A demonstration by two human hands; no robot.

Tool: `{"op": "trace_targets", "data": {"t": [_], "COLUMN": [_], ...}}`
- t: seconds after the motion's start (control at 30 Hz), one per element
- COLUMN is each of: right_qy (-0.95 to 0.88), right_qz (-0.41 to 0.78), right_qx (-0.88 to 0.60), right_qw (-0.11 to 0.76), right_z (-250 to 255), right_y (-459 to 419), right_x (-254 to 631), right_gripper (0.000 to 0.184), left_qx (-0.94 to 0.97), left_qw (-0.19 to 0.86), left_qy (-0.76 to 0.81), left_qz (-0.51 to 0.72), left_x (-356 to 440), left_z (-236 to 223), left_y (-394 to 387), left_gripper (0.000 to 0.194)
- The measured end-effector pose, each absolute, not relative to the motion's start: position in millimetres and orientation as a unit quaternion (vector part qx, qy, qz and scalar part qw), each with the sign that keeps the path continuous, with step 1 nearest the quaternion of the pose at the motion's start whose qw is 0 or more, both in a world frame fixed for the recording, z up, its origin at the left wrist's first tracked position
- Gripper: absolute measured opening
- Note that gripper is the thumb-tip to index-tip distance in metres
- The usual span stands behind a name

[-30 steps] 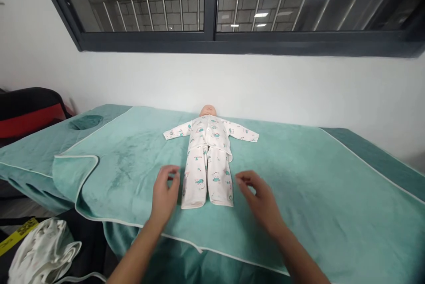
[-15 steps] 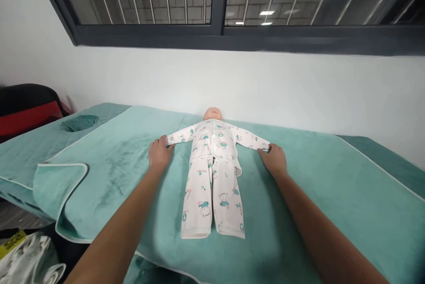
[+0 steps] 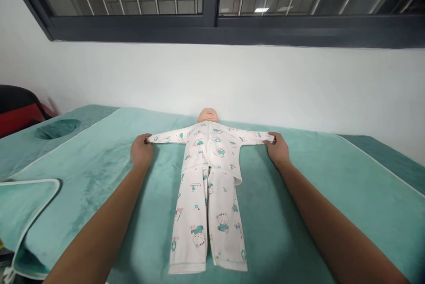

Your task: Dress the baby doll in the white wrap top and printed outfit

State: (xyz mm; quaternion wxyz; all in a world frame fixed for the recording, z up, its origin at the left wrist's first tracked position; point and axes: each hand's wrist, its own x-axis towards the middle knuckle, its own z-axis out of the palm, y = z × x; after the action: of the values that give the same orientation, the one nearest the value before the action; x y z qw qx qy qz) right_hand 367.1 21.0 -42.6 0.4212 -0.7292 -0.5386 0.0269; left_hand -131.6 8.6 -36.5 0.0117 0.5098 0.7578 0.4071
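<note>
A baby doll (image 3: 208, 114) lies on its back on the green blanket (image 3: 99, 177), its head toward the wall. It is dressed in a white printed baby shirt (image 3: 212, 146) and matching trousers (image 3: 191, 226). My left hand (image 3: 142, 150) pinches the cuff of the sleeve on the left. Opposite it, my right hand (image 3: 277, 147) grips the cuff of the sleeve on the right. Both sleeves stretch out nearly straight to the sides. The doll's hands and feet do not show.
A white wall (image 3: 166, 75) stands right behind the doll's head, with a dark-framed window (image 3: 212, 29) above it. The padded bed (image 3: 96, 115) has a round hole at the left. A black and red object (image 3: 20, 115) sits beyond the bed's left end.
My hands have moved farther apart, the left one outward most, and the sleeves are now pulled straighter and more level. The view has come closer to the doll.
</note>
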Motion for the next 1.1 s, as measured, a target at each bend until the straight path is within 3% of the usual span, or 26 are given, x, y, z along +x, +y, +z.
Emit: {"op": "trace_targets", "data": {"t": [0.13,0.27,0.47,0.77,1.1], "right_qy": [-0.537,-0.568,-0.676,-0.508,-0.537], "right_qz": [0.002,-0.025,-0.074,0.047,0.138], "right_qx": [-0.727,-0.708,-0.629,-0.734,-0.671], "right_qw": [0.428,0.420,0.377,0.448,0.492], "right_z": [-45.4,-41.3,-30.7,-36.1,-37.6], "right_y": [20.5,12.1,-5.3,6.6,14.2], "right_x": [369.5,362.4,334.2,354.7,354.7], "right_gripper": [0.040,0.048,0.051,0.042,0.051], "left_qx": [0.529,0.537,0.482,0.426,0.421], "left_qw": [0.005,0.008,0.054,0.105,0.120], "left_qy": [0.761,0.766,0.775,0.756,0.740], "left_qz": [0.376,0.354,0.405,0.485,0.511], "left_x": [-129.1,-123.7,-120.1,-124.5,-128.1], "left_z": [-36.7,-37.3,-35.1,-33.2,-33.1], "left_y": [6.2,-0.8,-13.5,-5.3,4.8], "left_gripper": [0.036,0.041,0.043,0.035,0.029]}}
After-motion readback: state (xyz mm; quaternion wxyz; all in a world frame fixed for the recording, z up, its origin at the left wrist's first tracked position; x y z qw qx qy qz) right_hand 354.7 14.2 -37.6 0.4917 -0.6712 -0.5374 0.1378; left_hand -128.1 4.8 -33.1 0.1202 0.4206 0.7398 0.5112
